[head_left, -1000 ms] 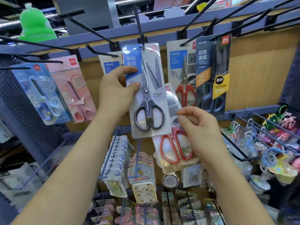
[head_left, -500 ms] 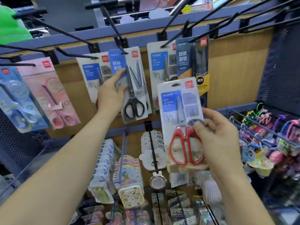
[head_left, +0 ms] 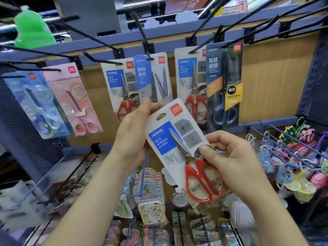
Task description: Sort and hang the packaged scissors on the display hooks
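Note:
Both hands hold one pack of red-handled scissors [head_left: 170, 139], tilted with its top to the upper left. My right hand [head_left: 229, 160] grips its lower right, thumb on the front by the handles. At the pack's top left edge, my left hand [head_left: 133, 132] holds it with fingers behind the card. On black hooks above hang a red-handled pack [head_left: 120, 87], a grey-bladed pack [head_left: 154, 77], another red-handled pack [head_left: 191, 82] and a dark pack with black scissors [head_left: 224, 82]. Blue [head_left: 37, 105] and pink [head_left: 74, 98] scissors packs hang at the left.
Long black hooks [head_left: 92, 38] jut forward from the purple rail [head_left: 170, 31]. Below hang packs of small stationery [head_left: 149, 192]; colourful trinkets [head_left: 292, 157] fill hooks at the right. A green toy [head_left: 32, 31] sits at the upper left. Perforated metal panels flank the bay.
My left hand left the grey-bladed pack, which now hangs on its hook, and came down onto the red-handled pack. That pack has tilted to the left in my right hand.

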A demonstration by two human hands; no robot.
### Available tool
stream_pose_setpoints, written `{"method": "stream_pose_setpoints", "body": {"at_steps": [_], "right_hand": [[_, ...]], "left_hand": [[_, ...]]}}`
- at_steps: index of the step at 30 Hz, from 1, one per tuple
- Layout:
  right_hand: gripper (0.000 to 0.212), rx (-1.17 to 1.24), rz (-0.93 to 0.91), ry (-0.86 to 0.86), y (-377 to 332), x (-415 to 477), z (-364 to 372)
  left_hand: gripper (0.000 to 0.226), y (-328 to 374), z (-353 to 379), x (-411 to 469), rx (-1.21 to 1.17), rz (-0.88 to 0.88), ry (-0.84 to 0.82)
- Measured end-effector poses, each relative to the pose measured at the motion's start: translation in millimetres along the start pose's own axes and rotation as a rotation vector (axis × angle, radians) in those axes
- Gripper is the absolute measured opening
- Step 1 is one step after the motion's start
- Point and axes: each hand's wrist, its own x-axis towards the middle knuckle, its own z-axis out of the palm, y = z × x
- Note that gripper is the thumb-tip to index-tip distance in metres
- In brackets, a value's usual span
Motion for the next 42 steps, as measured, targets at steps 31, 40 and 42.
{"method": "stream_pose_setpoints", "body": {"at_steps": [31,40,42], "right_hand": [[0.037,0.397,0.195,-0.074,-1,22,44],[0.039,0.506,0.183,-0.092,-11,33,6],[0.044,0.459,0.163,-0.032,-13,37,0]], "left_hand": [[0.021,85,-7,19,0.212,0.332,-0.067],[0.01,87,39,29,0.331,0.437,-0.147],[0.014,81,50,29,0.402,0.468,-0.176]]}}
